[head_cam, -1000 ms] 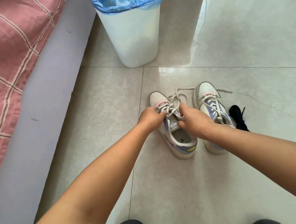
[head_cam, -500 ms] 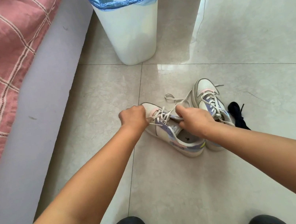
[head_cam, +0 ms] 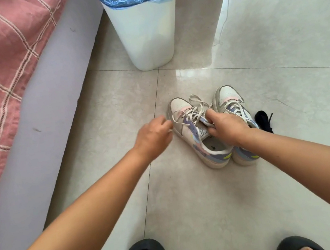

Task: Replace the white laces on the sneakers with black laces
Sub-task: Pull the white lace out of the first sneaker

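While the near sneaker (head_cam: 195, 133) lay beside its mate, the far sneaker (head_cam: 230, 104), on the tiled floor (head_cam: 191, 195), I read this moment as the loosening of the white laces (head_cam: 192, 111). My right hand (head_cam: 225, 128) gripped the tongue of the near sneaker, fingers curled around it and pressing into the opening. My left hand (head_cam: 153, 134) sat just to the left of that sneaker with loosely curled fingers; whether it pinched a lace end I could not tell, as motion blur hid the fingertips. The black laces (head_cam: 264, 120) lay bundled on the floor just right of the far sneaker, untouched.

Risks, as I judged them: the slack white loops over the near sneaker's toe could snag or knot if pulled from one side only; the light shoe could tip or slide on the smooth tile, since only the tongue was held; and a hard tug might strain an eyelet.
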